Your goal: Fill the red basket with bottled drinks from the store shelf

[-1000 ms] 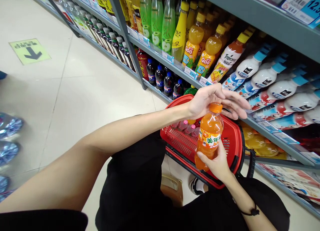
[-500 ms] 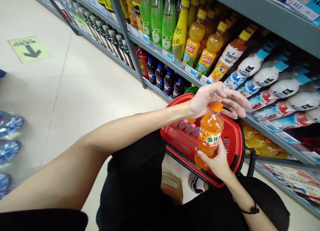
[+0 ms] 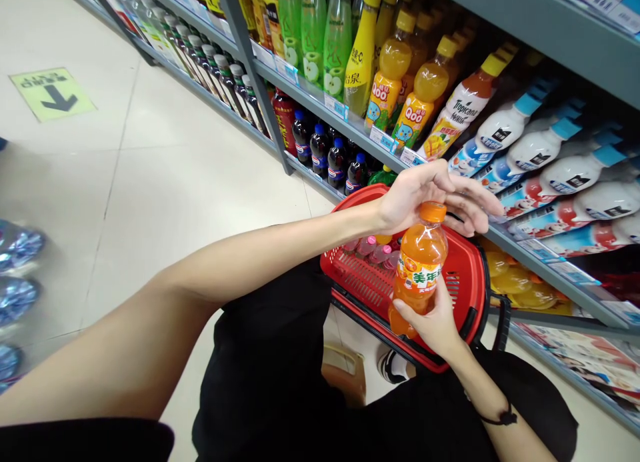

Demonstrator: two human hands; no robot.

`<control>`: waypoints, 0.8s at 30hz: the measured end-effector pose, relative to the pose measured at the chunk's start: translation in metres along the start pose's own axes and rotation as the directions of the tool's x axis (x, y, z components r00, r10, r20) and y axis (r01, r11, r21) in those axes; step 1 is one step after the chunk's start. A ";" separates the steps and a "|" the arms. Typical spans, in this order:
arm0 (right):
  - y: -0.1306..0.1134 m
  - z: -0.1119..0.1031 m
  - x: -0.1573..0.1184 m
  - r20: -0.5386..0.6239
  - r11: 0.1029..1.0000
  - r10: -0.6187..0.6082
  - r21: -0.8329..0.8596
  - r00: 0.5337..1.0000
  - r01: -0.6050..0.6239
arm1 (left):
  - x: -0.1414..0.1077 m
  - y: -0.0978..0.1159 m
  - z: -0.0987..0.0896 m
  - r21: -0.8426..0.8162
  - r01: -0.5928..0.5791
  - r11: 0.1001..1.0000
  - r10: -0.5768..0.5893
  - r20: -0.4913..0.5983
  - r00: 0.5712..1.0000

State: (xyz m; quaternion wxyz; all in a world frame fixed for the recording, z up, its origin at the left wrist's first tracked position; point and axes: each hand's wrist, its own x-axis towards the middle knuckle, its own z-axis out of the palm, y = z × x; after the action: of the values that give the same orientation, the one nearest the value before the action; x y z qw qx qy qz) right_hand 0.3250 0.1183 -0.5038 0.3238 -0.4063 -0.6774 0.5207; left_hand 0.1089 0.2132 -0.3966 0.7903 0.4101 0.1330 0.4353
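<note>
My right hand [image 3: 437,319] is wrapped round the lower part of an orange drink bottle [image 3: 420,265], which stands slightly tilted above a red shopping basket [image 3: 357,285]. Just behind the orange cap, my left hand [image 3: 440,195] is open, its fingers stretched to the right and nothing held in them. Inside the basket lie several small bottles with pink caps [image 3: 380,254]. The bottle hides part of the basket's inside.
Shelves of drinks run along the right, with a grey shelf edge [image 3: 320,95] behind the basket. A stool [image 3: 345,375] is below me. Large water bottles [image 3: 17,299] stand at the left; a floor sign [image 3: 53,94] lies at the upper left.
</note>
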 end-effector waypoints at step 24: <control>-0.029 -0.013 0.005 0.416 0.761 0.236 0.483 0.878 -0.433 | 0.000 0.004 -0.006 -0.221 -0.025 0.975 -0.005 -0.135 0.991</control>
State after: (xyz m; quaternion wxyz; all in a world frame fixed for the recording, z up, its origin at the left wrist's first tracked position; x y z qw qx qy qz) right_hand 0.3278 0.1255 -0.4720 0.2109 -0.3153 -0.4527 0.8070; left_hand 0.1036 0.2177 -0.3970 0.8181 0.2894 0.1347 0.4783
